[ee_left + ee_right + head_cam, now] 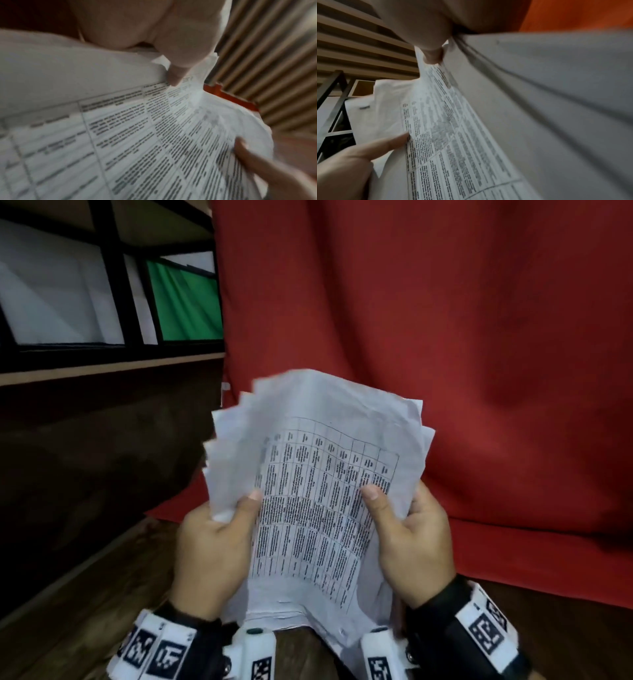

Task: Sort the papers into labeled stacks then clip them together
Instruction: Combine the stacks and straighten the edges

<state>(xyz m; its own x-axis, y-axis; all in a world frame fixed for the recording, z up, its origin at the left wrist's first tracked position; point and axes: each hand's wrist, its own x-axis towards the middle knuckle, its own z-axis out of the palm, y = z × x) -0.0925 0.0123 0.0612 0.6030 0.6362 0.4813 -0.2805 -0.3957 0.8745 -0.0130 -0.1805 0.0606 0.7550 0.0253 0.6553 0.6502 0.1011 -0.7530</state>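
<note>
Holding the loose sheaf of papers (318, 474) upright above the table (85, 594), in front of the red cloth (496, 354), we pinch its side edges with left hand (212, 546) and right hand (414, 542), judging it light, floppy, slippery, best gripped low.

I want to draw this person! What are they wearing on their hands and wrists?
The left hand and right hand are bare: no gloves, no rings showing. Each wrist wears a black band with chunky white blocks on it. The blocks carry black-and-white square patterns, like puzzle codes.
</note>
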